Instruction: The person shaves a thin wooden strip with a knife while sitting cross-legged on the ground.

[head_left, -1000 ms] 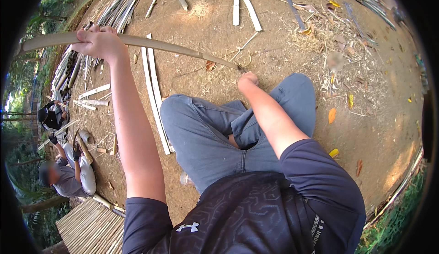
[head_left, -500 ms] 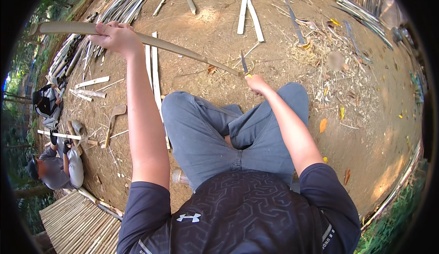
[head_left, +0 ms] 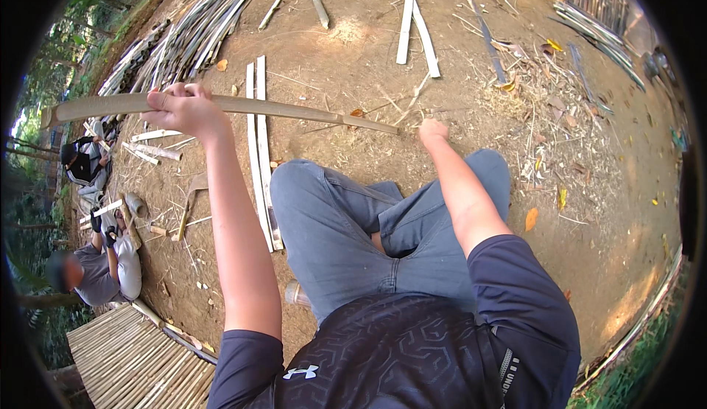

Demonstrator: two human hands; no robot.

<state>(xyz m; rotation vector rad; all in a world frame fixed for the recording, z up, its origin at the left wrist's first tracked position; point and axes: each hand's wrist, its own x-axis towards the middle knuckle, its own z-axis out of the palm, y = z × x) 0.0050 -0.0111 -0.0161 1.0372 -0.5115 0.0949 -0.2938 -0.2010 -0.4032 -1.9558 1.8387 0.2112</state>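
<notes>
My left hand point(head_left: 184, 110) is wrapped round a long bamboo strip point(head_left: 283, 108), near its wide left part. The strip is raised above the ground and slants slightly down to the right, its narrow end close to my right hand. My right hand point(head_left: 433, 132) is closed, over my right knee. Half a second ago a knife with a yellowish handle showed in this fist; now its blade can hardly be made out. The end of the strip stops just short of the fist.
Two pale bamboo slats point(head_left: 262, 151) lie left of my knees, and two crossed ones point(head_left: 406, 22) farther ahead. A dark strip point(head_left: 484, 35) lies ahead right. Far left is a bamboo pile point(head_left: 199, 29). A mallet-like tool point(head_left: 190, 201) lies near two seated people at the left.
The bamboo strip has levelled, its left end and my left hand coming lower. My right hand has shifted slightly right, and the knife's upright blade no longer shows clearly.
</notes>
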